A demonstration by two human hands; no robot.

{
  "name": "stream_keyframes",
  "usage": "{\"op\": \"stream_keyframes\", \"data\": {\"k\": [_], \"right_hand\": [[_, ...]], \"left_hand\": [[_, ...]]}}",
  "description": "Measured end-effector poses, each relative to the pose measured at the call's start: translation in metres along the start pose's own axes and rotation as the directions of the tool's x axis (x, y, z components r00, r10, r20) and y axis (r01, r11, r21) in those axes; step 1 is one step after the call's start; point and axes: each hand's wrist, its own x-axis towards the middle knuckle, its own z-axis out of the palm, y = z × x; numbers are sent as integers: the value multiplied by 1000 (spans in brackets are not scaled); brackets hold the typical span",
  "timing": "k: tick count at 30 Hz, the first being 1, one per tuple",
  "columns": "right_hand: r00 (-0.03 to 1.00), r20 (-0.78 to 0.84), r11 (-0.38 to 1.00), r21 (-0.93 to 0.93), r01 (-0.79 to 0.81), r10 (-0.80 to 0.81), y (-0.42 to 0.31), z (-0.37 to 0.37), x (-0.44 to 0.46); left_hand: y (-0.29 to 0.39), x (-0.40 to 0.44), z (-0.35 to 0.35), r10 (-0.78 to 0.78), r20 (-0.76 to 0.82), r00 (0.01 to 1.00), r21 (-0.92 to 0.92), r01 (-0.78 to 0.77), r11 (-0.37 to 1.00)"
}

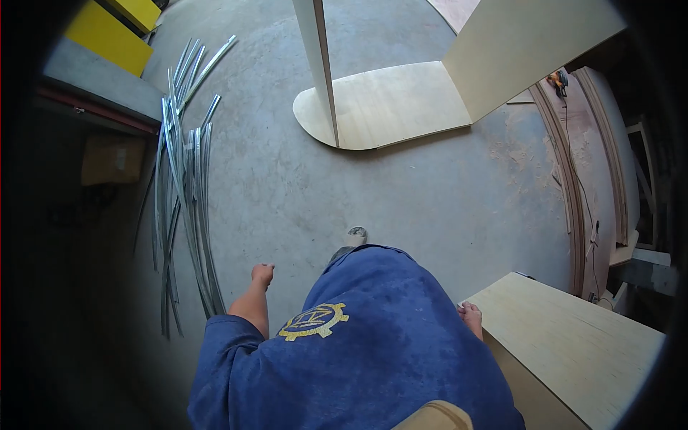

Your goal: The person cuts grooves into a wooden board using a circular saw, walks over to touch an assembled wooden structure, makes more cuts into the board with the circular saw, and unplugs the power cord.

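My left hand (264, 275) hangs over the bare floor with its fingers curled into a loose fist, and nothing shows in it. On the other side, my right hand (471, 316) is closed low beside a pale plywood box (573, 337), close to its near corner. A small whitish bit shows at its fingertips, too small to name; whether the hand touches the box I cannot tell. Ahead on the floor lies a rounded plywood base (394, 104) with a narrow upright panel (319, 64) and a wide upright panel (527, 54) standing on it.
Long metal strips (188, 172) lie in a loose pile at left. A cardboard box (112, 160) sits in shadow beyond them. At right, an orange power tool (557, 83) with a trailing cord rests on stacked boards (573, 150). Sawdust (527, 159) covers part of the floor.
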Motion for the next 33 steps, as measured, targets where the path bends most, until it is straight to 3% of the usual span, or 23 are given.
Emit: {"op": "stream_keyframes", "data": {"k": [3, 5, 10, 12, 15, 19, 22, 24, 28, 31, 33], "right_hand": [[1000, 12, 999, 21, -25, 24, -11, -1, 8], [1000, 8, 1000, 11, -25, 25, -13, -5, 24], [998, 53, 992, 117, 38, -45, -18, 4, 37], [995, 70, 988, 140, 66, -77, -12, 8, 37], [991, 114, 984, 174, 48, -69, 18, 10, 33], [988, 148, 993, 114, 23, -39, 68, 13, 10], [993, 114, 981, -192, 22, 0, 102, 9, -5], [948, 210, 962, 79, -261, 240, 186, 15, 48], [967, 205, 988, -25, -151, 153, 152, 10, 5], [969, 178, 969, 145, -199, 172, 151, 9, 29], [987, 136, 964, 240, -119, 88, 142, 8, 38]], "left_hand": [[8, -27, 35, 7, 115, 993, -333, 32, 942], [36, -56, 58, 56, 171, 984, -358, 9, 934], [91, -98, 86, 256, 206, 944, -230, -207, 951], [106, -105, 83, 380, 204, 902, -83, -371, 925], [116, -105, 67, 410, 144, 901, -7, -414, 910], [112, -117, 49, 415, 63, 908, -32, -413, 910], [97, -139, 44, 420, 46, 907, -14, -419, 908], [78, -148, 47, 397, 52, 916, -5, -397, 918], [29, -152, 53, 322, 100, 942, 46, -327, 944], [3, -147, 49, 278, 120, 953, 129, -292, 948], [-3, -135, 45, 222, 116, 968, 188, -241, 952]]}}
